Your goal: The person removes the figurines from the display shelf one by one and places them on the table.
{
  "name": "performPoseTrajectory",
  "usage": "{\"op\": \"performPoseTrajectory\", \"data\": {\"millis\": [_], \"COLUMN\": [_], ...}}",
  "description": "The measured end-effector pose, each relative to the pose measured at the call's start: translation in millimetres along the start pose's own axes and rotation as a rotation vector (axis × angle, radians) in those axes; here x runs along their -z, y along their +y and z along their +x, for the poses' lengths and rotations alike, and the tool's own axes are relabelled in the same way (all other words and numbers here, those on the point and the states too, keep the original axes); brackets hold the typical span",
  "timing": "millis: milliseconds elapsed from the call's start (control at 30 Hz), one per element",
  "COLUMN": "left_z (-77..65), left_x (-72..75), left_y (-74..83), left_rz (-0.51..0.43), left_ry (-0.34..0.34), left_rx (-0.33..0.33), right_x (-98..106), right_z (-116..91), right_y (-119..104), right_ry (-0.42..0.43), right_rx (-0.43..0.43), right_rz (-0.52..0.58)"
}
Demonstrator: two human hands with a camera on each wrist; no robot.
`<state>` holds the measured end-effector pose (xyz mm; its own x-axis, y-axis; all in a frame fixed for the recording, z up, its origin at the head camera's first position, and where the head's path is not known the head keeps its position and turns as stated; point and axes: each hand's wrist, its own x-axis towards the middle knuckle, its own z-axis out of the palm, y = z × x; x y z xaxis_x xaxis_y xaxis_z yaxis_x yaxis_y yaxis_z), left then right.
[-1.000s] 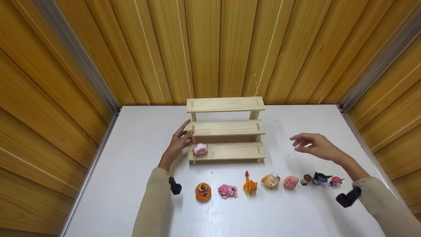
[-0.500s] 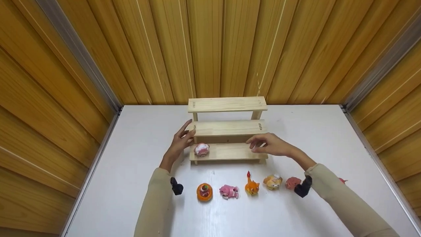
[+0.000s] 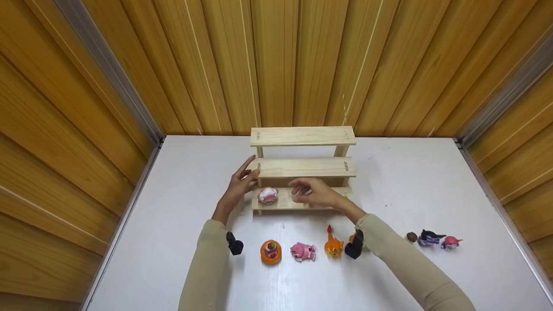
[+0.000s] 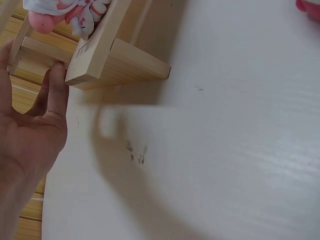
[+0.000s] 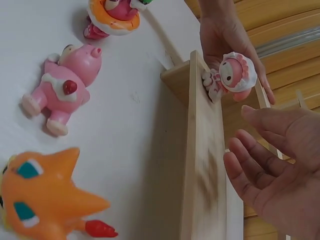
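Note:
A three-tier wooden display stand [image 3: 302,167] stands on the white table. On the left end of its bottom tier sits a pink figurine with a white hood [image 3: 268,195]. My left hand [image 3: 236,190] rests against the stand's left side, fingers fairly straight and touching the wood at the middle tier. Over the bottom tier, just right of the hooded figurine, hovers my right hand [image 3: 317,193]. Its fingers are loosely bent and hold nothing. The right wrist view shows the palm [image 5: 295,175] facing the hooded figurine [image 5: 234,75], with a gap between them.
In front of the stand lie a round orange figurine [image 3: 271,252], a pink bear figurine [image 3: 303,252] and an orange figurine with a red-tipped tail [image 3: 334,247]. Further right are a dark figurine [image 3: 430,238] and a red-topped figurine [image 3: 451,242]. My right sleeve [image 3: 402,255] hides others.
My right hand has swept left from the bare table right of the stand to above the bottom tier. The left hand stays at the stand's side. The view has shifted slightly.

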<state>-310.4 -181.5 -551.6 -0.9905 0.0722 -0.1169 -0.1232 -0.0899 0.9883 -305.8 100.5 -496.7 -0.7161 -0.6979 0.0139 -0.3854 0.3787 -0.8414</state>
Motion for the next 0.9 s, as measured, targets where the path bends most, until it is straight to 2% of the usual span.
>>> {"op": "performPoseTrajectory", "data": {"millis": [500, 700, 900], "left_z": [-0.7, -0.7, -0.6], "left_x": [-3.1, -2.4, 1.4], "left_y": [-0.6, -2.5, -2.9], "left_rz": [0.01, 0.004, 0.009], "left_ry": [0.021, 0.003, -0.02], "left_rx": [-0.008, -0.01, -0.01], "right_x": [-40.9, -50.3, -58.0], "right_z": [25.4, 33.7, 40.3], "right_y": [9.9, 14.6, 8.5], "right_ry": [0.054, 0.085, 0.12], "right_rx": [0.031, 0.023, 0.021], "right_rz": [0.116, 0.064, -0.057]}}
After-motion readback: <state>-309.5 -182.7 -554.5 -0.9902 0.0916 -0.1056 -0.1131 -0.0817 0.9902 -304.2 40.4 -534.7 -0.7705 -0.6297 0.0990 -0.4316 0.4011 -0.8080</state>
